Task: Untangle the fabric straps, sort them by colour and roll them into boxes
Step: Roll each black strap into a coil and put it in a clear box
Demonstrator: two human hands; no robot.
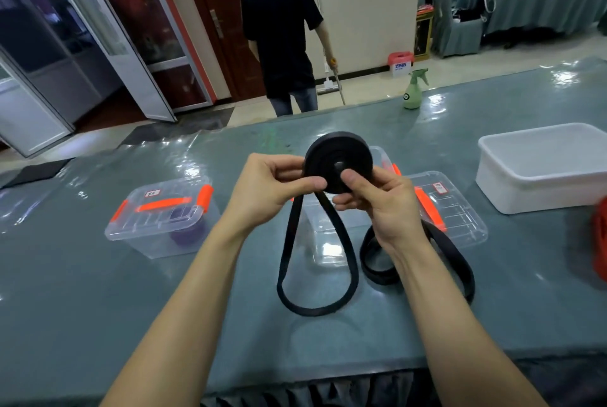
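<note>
Left of the left hand (272,183) stands a lidded clear box (162,219) holding a purple roll (187,235). That hand pinches the black strap (338,153) at the coil's edge. The right hand (377,199) pinches the coil, thumb on its centre. Rolling is half done: a loop hangs below both hands onto the surface (98,291). The next move calls for winding in that slack under steady tension.

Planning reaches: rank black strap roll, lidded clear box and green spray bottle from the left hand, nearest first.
1. black strap roll, pinched by left hand
2. lidded clear box, on its left
3. green spray bottle, far table edge
</note>
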